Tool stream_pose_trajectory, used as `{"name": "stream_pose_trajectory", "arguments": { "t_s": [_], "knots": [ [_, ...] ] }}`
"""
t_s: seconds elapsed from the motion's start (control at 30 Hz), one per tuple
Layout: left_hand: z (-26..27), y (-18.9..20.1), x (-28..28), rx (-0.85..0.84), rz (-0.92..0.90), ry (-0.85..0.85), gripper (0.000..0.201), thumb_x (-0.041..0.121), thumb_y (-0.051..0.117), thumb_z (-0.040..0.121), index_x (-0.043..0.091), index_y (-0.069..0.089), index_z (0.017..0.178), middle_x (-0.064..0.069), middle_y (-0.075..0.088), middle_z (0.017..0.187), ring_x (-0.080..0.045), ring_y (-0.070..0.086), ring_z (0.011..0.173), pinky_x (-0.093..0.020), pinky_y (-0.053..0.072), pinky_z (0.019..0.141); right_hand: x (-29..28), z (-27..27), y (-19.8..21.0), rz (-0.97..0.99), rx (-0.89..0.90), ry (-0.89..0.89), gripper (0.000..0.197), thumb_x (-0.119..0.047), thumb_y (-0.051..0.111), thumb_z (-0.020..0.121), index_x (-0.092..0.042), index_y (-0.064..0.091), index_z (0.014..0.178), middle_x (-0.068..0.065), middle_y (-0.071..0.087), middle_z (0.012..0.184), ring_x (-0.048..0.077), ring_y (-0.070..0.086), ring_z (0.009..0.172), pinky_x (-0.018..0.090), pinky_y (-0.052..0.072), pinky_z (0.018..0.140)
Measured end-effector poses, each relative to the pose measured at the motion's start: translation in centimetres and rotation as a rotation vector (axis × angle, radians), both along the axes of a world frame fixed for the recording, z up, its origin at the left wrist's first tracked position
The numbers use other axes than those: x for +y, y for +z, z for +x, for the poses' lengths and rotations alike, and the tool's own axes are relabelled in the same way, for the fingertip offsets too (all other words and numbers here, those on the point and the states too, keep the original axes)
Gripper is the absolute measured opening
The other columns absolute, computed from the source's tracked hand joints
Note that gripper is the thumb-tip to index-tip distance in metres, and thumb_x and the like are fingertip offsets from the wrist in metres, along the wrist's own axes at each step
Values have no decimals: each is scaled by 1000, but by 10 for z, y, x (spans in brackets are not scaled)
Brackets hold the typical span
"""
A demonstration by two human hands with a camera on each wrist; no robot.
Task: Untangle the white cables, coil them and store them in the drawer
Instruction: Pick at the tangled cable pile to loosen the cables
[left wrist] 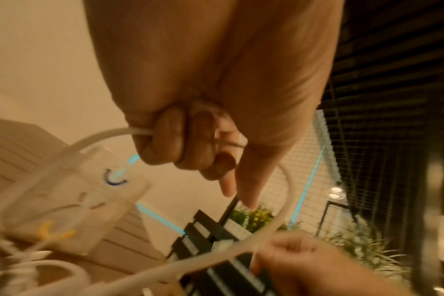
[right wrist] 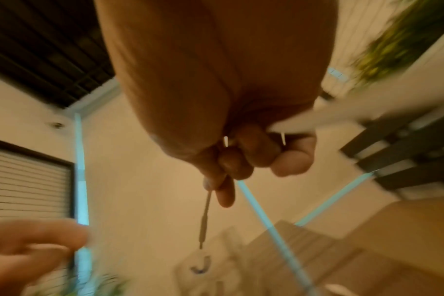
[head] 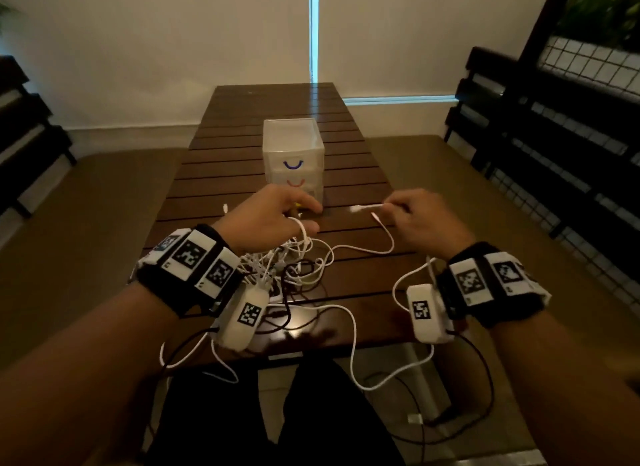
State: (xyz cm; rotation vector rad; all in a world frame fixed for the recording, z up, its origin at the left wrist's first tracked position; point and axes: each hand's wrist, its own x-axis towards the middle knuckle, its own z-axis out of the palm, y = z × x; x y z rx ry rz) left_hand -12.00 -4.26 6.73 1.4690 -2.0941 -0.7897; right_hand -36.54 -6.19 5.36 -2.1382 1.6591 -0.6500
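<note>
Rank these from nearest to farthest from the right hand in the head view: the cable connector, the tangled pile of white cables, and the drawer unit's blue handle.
1. The cable connector, pinched at the right hand's fingertips, pointing left.
2. The tangled pile of white cables, on the table below the left hand.
3. The blue handle, on the top drawer, farther back at the table's centre.

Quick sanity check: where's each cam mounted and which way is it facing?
Head: on the head, facing forward-down at table; shows both forearms, left hand, right hand.
Left wrist: looks along left hand's fingers gripping white cable.
Right wrist: looks along right hand's fingers pinching cable end.
Shared: drawer unit in all.
</note>
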Motion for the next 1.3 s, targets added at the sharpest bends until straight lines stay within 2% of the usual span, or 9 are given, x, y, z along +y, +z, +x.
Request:
{"name": "stream_pose_trajectory", "arguments": {
  "t_s": [0.2, 0.33, 0.43, 0.6, 0.7, 0.83, 1.07, 1.2, 1.3],
  "knots": [
    [-64, 33, 14, 57, -63, -210, 13, 20, 71, 83, 29, 74, 91, 14, 69, 73, -1, 66, 71, -23, 56, 74, 25, -120, -81, 279, 179, -406, 28, -26, 48, 98, -11, 72, 94, 8, 66, 82, 27, 60, 76, 33, 44, 65],
    [-79, 46, 15, 132, -154, -259, 8, 16, 67, 87, 20, 75, 88, 17, 66, 73, 6, 62, 69, -6, 45, 63, 52, -123, -106, 413, 356, -506, 46, -43, 48, 97, -18, 51, 135, 11, 54, 136, 30, 52, 121, 43, 44, 99],
    [-86, 49, 10, 98, -147, -256, 11, 17, 67, 86, 24, 74, 86, 21, 66, 66, 6, 61, 66, -5, 42, 60, 69, -76, -99, 319, -8, -201, 47, -32, 60, 94, -24, 48, 139, 4, 48, 141, 19, 48, 127, 32, 40, 105],
    [-86, 36, 7, -41, -109, -176, 12, 32, 65, 87, 32, 77, 87, 21, 66, 61, 3, 58, 56, -22, 47, 57, 81, -19, -75, 640, -596, 260, 51, 5, 59, 86, -30, 57, 123, -6, 62, 129, 3, 55, 122, 28, 48, 101],
    [-83, 28, 8, -60, -71, -139, 15, 36, 62, 89, 32, 77, 89, 16, 66, 58, 0, 54, 50, -25, 45, 54, 86, -9, -65, 625, -829, 290, 48, -6, 61, 77, -24, 58, 122, -6, 68, 120, 10, 59, 120, 27, 49, 99],
    [-78, 20, 10, 38, 39, -160, 20, 31, 58, 93, 22, 76, 92, 15, 51, 44, -1, 41, 41, -15, 33, 45, 85, -6, -59, 532, -905, 282, 26, -17, 61, 91, -18, 63, 117, 2, 71, 113, 19, 66, 108, 31, 54, 92],
    [-78, 17, 14, 346, 200, -143, 24, 18, 50, 98, 7, 70, 89, -3, 62, 71, -11, 60, 64, -20, 52, 62, 70, 9, -110, 563, -300, 313, 49, -23, 81, 76, -31, 61, 120, -1, 59, 112, 9, 61, 92, 31, 53, 86],
    [-55, 18, 13, 306, 157, -117, 27, 19, 49, 99, 13, 69, 83, 0, 63, 65, -15, 60, 64, -28, 50, 66, 69, 10, -125, 469, 138, 418, 31, -22, 77, 78, -26, 71, 108, -4, 65, 106, 12, 61, 94, 34, 52, 83],
    [-37, 8, 11, 417, 275, -66, 30, 17, 41, 102, 9, 62, 81, 2, 42, 52, -12, 43, 48, -26, 45, 53, 62, 4, -113, 396, 230, 414, 15, -24, 65, 90, -17, 73, 100, -5, 66, 96, 12, 60, 89, 26, 44, 76]
  ]
}}
